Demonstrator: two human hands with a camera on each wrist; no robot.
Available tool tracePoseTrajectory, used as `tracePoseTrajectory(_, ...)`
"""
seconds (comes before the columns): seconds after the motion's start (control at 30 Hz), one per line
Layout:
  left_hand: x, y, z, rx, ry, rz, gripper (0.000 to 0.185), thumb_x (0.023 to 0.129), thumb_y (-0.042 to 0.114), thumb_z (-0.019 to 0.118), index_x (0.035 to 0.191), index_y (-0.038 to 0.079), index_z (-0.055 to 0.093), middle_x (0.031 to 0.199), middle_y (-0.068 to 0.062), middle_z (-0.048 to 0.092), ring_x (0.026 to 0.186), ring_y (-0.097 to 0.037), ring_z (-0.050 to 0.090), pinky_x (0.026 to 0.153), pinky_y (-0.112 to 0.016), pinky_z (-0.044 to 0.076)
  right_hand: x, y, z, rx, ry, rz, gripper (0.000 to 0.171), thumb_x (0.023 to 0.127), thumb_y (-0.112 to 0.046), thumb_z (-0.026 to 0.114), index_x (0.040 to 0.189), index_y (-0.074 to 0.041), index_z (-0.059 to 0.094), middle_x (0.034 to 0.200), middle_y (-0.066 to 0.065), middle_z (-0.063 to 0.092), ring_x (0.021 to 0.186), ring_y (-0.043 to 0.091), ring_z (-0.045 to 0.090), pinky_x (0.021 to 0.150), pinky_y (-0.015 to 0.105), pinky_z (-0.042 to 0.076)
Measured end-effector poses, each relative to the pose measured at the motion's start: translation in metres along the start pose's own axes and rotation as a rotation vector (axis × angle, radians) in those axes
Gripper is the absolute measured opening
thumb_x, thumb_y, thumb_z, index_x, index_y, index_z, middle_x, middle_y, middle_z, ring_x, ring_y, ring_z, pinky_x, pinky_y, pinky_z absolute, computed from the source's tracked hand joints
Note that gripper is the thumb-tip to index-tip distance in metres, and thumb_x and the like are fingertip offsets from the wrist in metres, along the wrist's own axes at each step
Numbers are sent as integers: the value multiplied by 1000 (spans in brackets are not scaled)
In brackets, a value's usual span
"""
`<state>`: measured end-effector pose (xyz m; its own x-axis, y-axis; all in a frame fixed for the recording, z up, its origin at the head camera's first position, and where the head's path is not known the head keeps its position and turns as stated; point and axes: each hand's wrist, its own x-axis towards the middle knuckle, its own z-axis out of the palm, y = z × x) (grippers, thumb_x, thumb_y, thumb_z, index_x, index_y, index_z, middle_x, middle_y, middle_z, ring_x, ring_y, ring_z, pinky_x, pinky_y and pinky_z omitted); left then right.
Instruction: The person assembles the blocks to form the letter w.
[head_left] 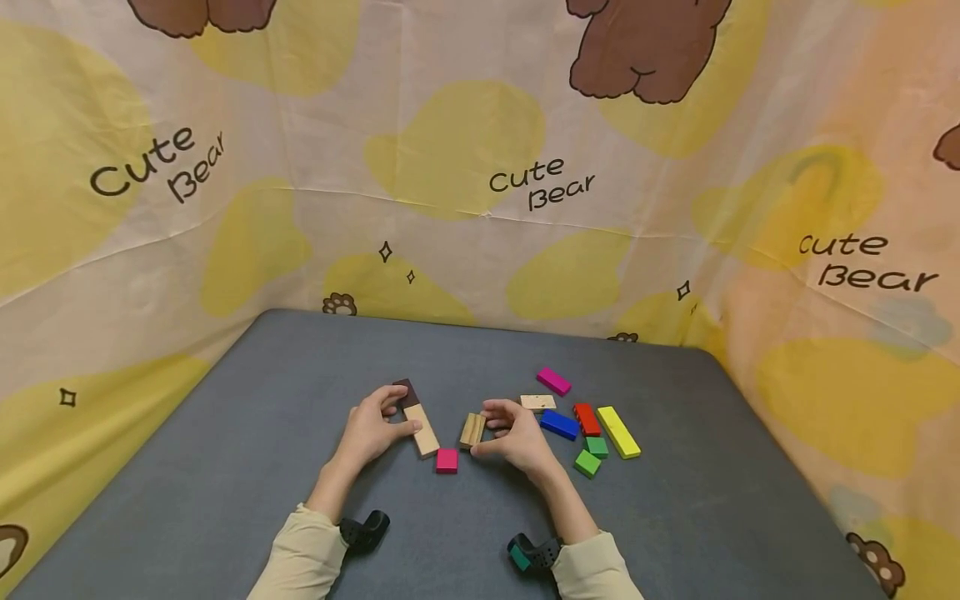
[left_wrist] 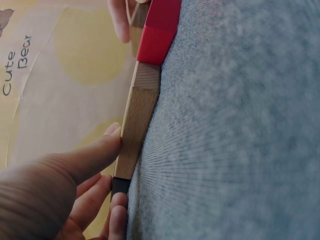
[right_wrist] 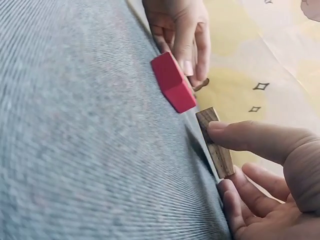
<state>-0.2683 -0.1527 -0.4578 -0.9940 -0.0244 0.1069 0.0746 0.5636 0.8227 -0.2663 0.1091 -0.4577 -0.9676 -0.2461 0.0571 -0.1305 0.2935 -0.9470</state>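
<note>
My left hand (head_left: pixel 372 423) holds two blocks lying end to end on the table, a light wooden block (head_left: pixel 422 435) and a dark brown block (head_left: pixel 406 392). Its thumb (left_wrist: pixel 102 147) presses the side of the light one while the fingers curl at the dark end. A pinkish-red block (head_left: pixel 447 461) sits at the near end of this row. To the right, my right hand (head_left: pixel 517 435) pinches a brown-striped wooden block (head_left: pixel 472 431) between thumb and fingers. In the right wrist view that striped block (right_wrist: pixel 215 145) stands close over the table surface.
Right of the hands lie a magenta block (head_left: pixel 553 381), a pale wooden block (head_left: pixel 537 403), a blue block (head_left: pixel 560 424), a red block (head_left: pixel 587 420), a long yellow block (head_left: pixel 618 432) and two green blocks (head_left: pixel 588 463). A printed cloth (head_left: pixel 450 275) hangs behind the grey table (head_left: pixel 225 467).
</note>
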Motion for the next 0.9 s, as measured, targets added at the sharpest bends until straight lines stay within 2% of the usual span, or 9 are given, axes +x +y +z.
tracePoseTrajectory(0.33, 0, 0, 0, -7, -2, 9, 61, 81, 19, 84, 134, 7, 58, 132, -17, 60, 118, -36, 56, 97, -52, 44, 1, -1, 4, -68, -24, 10, 73, 64, 2, 90, 130, -1, 59, 116, 6, 61, 108, 25, 53, 91, 41, 44)
tracePoseTrajectory(0.9, -1, 0, 0, -8, -4, 14, 61, 81, 21, 84, 135, 7, 58, 133, -17, 59, 119, -36, 56, 97, -51, 44, 1, 1, 5, -63, -29, 8, 73, 63, 3, 90, 129, -3, 60, 116, 6, 60, 107, 25, 51, 89, 39, 42)
